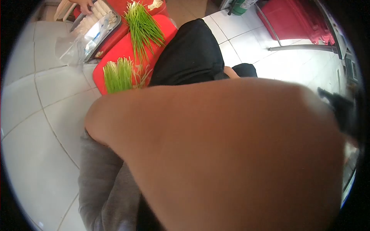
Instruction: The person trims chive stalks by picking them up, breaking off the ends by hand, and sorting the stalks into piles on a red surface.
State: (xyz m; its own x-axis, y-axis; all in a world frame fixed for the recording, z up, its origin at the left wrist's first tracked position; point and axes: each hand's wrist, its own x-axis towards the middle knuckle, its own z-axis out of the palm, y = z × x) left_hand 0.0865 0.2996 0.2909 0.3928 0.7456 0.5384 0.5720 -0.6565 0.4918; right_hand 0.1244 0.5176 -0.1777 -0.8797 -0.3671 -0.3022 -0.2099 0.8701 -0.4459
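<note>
A bare bent arm, very close to the camera and blurred, fills the middle and lower view, with a grey sleeve at lower left. Its hand cannot be made out, and neither my left hand nor my right hand shows. Above the arm, a red board (pixel 99 77) bears a bundle of green stalks with pale ends (pixel 118 75). Another, longer bundle of green stalks (pixel 142 29) lies across the red surfaces farther up.
At the top left another person's hand (pixel 83 4) touches pale long pieces in a metal tray (pixel 112 27), with a clear plastic bag (pixel 73 50) beside it. A black-clothed knee (pixel 189 54) borders the board. Red cloths (pixel 293 21) hang at upper right.
</note>
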